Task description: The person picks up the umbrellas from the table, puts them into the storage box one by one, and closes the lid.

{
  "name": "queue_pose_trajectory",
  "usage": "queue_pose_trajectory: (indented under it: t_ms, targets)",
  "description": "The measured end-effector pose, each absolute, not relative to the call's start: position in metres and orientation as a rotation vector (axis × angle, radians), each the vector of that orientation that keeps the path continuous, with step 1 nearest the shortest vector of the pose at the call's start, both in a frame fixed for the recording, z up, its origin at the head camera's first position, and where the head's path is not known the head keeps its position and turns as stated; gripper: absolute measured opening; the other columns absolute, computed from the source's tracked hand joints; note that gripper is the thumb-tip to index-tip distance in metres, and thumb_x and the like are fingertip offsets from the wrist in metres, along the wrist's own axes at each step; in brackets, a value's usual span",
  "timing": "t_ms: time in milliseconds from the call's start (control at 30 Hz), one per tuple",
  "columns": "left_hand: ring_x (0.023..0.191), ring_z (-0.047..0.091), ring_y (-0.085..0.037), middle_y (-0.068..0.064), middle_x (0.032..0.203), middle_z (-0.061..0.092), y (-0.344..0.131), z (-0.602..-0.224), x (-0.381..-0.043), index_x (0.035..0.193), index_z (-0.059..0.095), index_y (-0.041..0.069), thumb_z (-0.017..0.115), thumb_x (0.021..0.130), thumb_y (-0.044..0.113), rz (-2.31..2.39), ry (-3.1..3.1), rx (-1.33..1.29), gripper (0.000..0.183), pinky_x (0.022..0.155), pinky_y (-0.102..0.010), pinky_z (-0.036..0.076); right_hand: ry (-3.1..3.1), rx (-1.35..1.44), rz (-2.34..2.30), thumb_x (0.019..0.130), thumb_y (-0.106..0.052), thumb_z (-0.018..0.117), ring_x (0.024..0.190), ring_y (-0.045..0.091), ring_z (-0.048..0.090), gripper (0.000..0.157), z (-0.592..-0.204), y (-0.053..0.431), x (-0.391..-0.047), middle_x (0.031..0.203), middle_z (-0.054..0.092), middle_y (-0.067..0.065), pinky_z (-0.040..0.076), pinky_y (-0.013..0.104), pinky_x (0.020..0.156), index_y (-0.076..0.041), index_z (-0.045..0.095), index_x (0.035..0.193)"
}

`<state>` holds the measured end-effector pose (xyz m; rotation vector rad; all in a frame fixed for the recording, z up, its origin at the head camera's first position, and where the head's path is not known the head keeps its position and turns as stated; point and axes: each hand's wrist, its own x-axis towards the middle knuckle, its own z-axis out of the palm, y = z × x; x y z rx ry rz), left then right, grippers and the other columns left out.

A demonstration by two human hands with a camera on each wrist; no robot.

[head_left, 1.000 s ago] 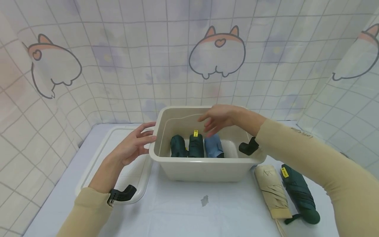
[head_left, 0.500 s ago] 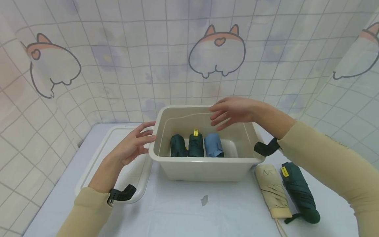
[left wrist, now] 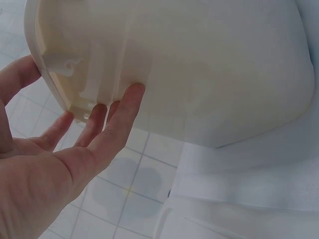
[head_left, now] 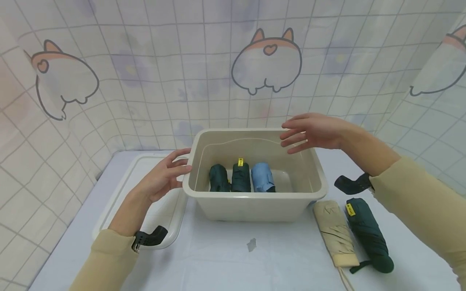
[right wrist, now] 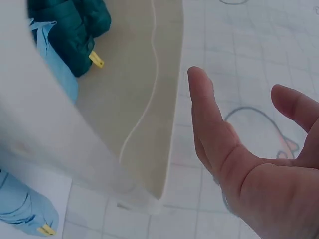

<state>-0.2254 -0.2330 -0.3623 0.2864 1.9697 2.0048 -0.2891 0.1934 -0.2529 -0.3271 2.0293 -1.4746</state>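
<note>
A cream plastic bin [head_left: 251, 207] holds two dark green folded umbrellas, the left one [head_left: 219, 178] and the middle one [head_left: 241, 178], plus a light blue folded umbrella [head_left: 263, 178] on their right. My left hand [head_left: 164, 176] touches the bin's left end; in the left wrist view its fingertips [left wrist: 133, 92] rest against the rim and outer wall. Over the bin's back right corner hovers my right hand [head_left: 316, 131], fingers spread and holding nothing. The right wrist view shows that hand [right wrist: 249, 164] apart from the bin wall.
Right of the bin lie a beige folded umbrella [head_left: 335, 234] and a dark green one [head_left: 368, 234]. Another light blue umbrella [right wrist: 25, 206] lies outside the bin, mostly hidden in the head view. A white lid [head_left: 160, 226] lies at left. Patterned curtain [head_left: 214, 81] surrounds the table.
My right hand has risen out of the bin and moved right, away from above the light blue umbrella. The left hand stays at the bin's left end. The umbrellas have not moved.
</note>
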Motion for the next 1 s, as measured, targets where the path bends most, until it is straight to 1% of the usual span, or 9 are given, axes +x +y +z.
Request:
queue_pose_trajectory:
  t_ms: [67, 167, 400, 533, 667, 767, 867, 1000]
  targets:
    - [0.121, 0.059, -0.026, -0.021, 0.148, 0.045, -0.233, -0.362, -0.225, 0.159, 0.027, 0.011, 0.06, 0.102, 0.008, 2.009, 1.964, 0.284, 0.066, 0.087, -0.043, 0.058, 2.027, -0.319, -1.505, 0.109, -0.03, 0.051, 0.132, 0.039, 0.053, 0.061, -0.253, 0.201, -0.289, 0.152, 0.039, 0.029, 0.048, 0.052, 0.102, 0.001, 0.026, 0.155]
    - [0.121, 0.059, -0.026, -0.021, 0.148, 0.045, -0.233, -0.362, -0.225, 0.159, 0.027, 0.011, 0.06, 0.102, 0.008, 2.013, 1.961, 0.279, 0.066, 0.087, -0.043, 0.058, 2.04, -0.31, -1.545, 0.11, -0.029, 0.051, 0.13, 0.037, 0.055, 0.059, -0.254, 0.214, -0.289, 0.148, 0.042, 0.027, 0.05, 0.051, 0.101, 0.001, 0.027, 0.155]
    - [0.119, 0.06, -0.025, -0.022, 0.148, 0.045, -0.233, -0.362, -0.226, 0.159, 0.027, 0.011, 0.061, 0.102, 0.009, 2.001, 1.974, 0.287, 0.067, 0.086, -0.042, 0.058, 2.087, -0.22, -1.635, 0.108, -0.033, 0.054, 0.125, 0.031, 0.059, 0.05, -0.262, 0.248, -0.293, 0.143, 0.051, 0.016, 0.052, 0.045, 0.099, -0.008, 0.038, 0.148]
    - [0.119, 0.06, -0.025, -0.022, 0.149, 0.044, -0.234, -0.363, -0.227, 0.159, 0.027, 0.011, 0.061, 0.101, 0.009, 2.001, 1.976, 0.281, 0.067, 0.087, -0.042, 0.057, 2.072, -0.149, -1.69, 0.108, -0.036, 0.054, 0.12, 0.026, 0.062, 0.054, -0.272, 0.267, -0.3, 0.136, 0.057, 0.008, 0.052, 0.042, 0.099, -0.008, 0.035, 0.15]
    - [0.119, 0.06, -0.025, -0.022, 0.149, 0.044, -0.233, -0.364, -0.226, 0.159, 0.028, 0.01, 0.06, 0.102, 0.008, 2.006, 1.966, 0.284, 0.065, 0.088, -0.043, 0.057, 1.997, -0.051, -1.769, 0.107, -0.037, 0.056, 0.116, 0.023, 0.064, 0.055, -0.29, 0.284, -0.305, 0.128, 0.061, 0.002, 0.052, 0.041, 0.1, -0.01, 0.035, 0.149]
    - [0.12, 0.06, -0.025, -0.022, 0.149, 0.044, -0.233, -0.364, -0.226, 0.158, 0.028, 0.01, 0.06, 0.102, 0.008, 2.003, 1.963, 0.289, 0.065, 0.087, -0.043, 0.057, 1.936, 0.022, -1.806, 0.106, -0.037, 0.056, 0.113, 0.021, 0.065, 0.047, -0.308, 0.296, -0.308, 0.124, 0.063, -0.001, 0.051, 0.04, 0.1, -0.016, 0.038, 0.144]
    - [0.119, 0.061, -0.025, -0.022, 0.149, 0.044, -0.234, -0.364, -0.226, 0.158, 0.028, 0.01, 0.06, 0.102, 0.008, 2.004, 1.963, 0.29, 0.065, 0.087, -0.042, 0.057, 1.921, 0.057, -1.808, 0.106, -0.037, 0.057, 0.11, 0.018, 0.066, 0.04, -0.326, 0.304, -0.311, 0.121, 0.064, -0.003, 0.052, 0.039, 0.099, -0.019, 0.041, 0.139]
    - [0.117, 0.062, -0.024, -0.022, 0.149, 0.044, -0.234, -0.363, -0.226, 0.158, 0.028, 0.01, 0.06, 0.102, 0.009, 2.008, 1.97, 0.288, 0.065, 0.086, -0.041, 0.058, 1.922, 0.084, -1.786, 0.105, -0.039, 0.059, 0.11, 0.017, 0.065, 0.039, -0.35, 0.307, -0.312, 0.125, 0.06, -0.001, 0.05, 0.038, 0.101, -0.021, 0.042, 0.135]
